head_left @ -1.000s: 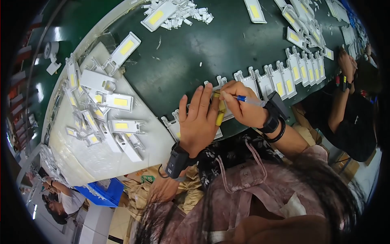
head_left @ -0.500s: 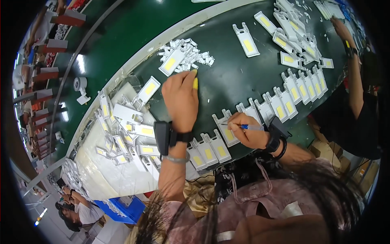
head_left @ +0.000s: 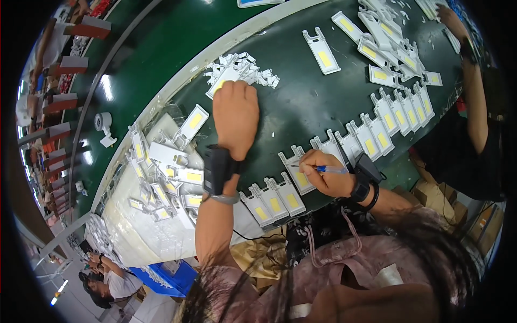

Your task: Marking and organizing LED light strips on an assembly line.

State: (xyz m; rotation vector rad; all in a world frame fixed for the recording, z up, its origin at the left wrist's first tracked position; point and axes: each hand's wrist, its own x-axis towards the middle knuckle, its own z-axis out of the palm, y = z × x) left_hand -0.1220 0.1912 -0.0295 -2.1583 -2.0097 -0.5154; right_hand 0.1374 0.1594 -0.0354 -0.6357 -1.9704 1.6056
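My left hand (head_left: pixel 235 116) reaches over the heap of small white plastic pieces (head_left: pixel 265 78), palm down with its fingers curled under. Those fingertips are hidden beside a white panel (head_left: pixel 216 89) lying on the heap, so what they grip does not show. My right hand (head_left: pixel 328 176) is closed around a slim pen-like tool (head_left: pixel 328 169) with a blue and clear handle. The tool's thin tip points left, over a white panel with a yellow rectangle (head_left: pixel 303 180). That panel lies in a row near the table's front edge, its two-pronged end facing away from me.
More panels (head_left: pixel 371 146) continue the row to the right; several (head_left: pixel 274 204) lie at its left. Loose panels pile up on a pale sheet (head_left: pixel 134 226) at left and at far right (head_left: pixel 401 56). A co-worker's arm (head_left: pixel 474 91) reaches in at right. A blue bin (head_left: pixel 172 277) stands lower left.
My left hand has moved slightly farther away and left and turned, its fingers now curling under by the panel on the heap. My right hand holds nearly the same place.
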